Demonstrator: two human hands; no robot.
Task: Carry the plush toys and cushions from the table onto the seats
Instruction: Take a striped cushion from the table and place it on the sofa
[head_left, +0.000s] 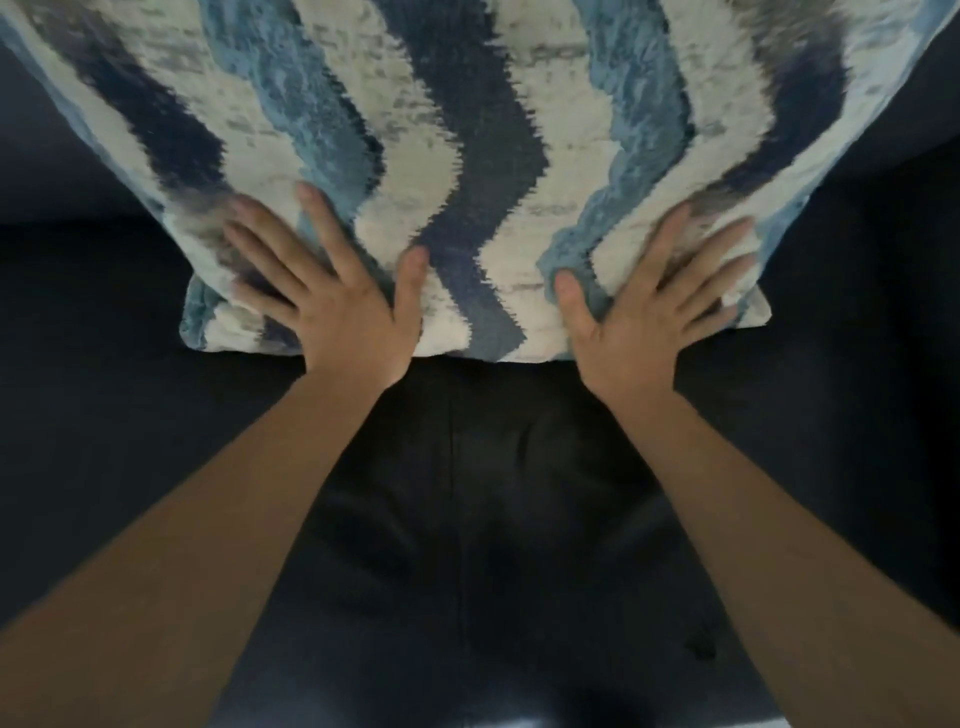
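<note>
My left hand (332, 296) lies flat on the cushion (467, 130), fingers straight and spread, gripping nothing. My right hand (649, 301) presses the same way, thumb out towards 9 o'clock. The cushion, with wavy blue, navy and cream stripes, fills the view at 12 o'clock. Its lower edge rests on the dark seat (93, 441), my hands at its 7 and 5 o'clock.

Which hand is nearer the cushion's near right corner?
Right. The right hand lies flat on the cushion, its fingertips almost at that corner. The left hand lies flat on the cushion's other side, close to the near left corner.
</note>
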